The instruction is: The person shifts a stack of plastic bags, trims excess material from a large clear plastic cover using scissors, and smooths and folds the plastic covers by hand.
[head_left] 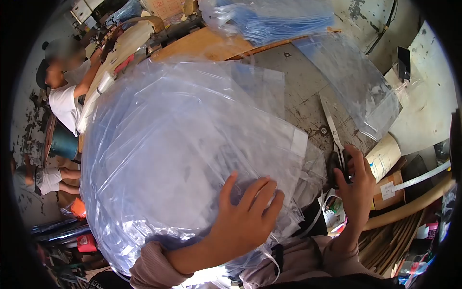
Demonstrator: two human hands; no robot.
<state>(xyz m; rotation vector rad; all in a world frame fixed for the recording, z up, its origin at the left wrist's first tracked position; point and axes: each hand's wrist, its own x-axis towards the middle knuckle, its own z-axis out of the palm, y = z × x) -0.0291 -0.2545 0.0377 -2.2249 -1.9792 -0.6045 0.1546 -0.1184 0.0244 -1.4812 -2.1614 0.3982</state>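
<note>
A large heap of clear plastic sheets or bags (159, 139) fills the middle of the view. My left hand (248, 216) lies on its lower right part with fingers spread, pressing on the plastic. At the right edge of the heap, my right hand (356, 180) has its fingers bent round the black handles of a pair of scissors (332, 118). The blades point up and away over the worn table, a little apart from each other. No plastic lies between the blades.
A stack of clear bags (284, 19) sits at the top, and a flat plastic piece (358, 82) lies right of the scissors. A phone (404, 62) and a cardboard roll (383, 155) are at the right. Two other people (65, 103) are at the left.
</note>
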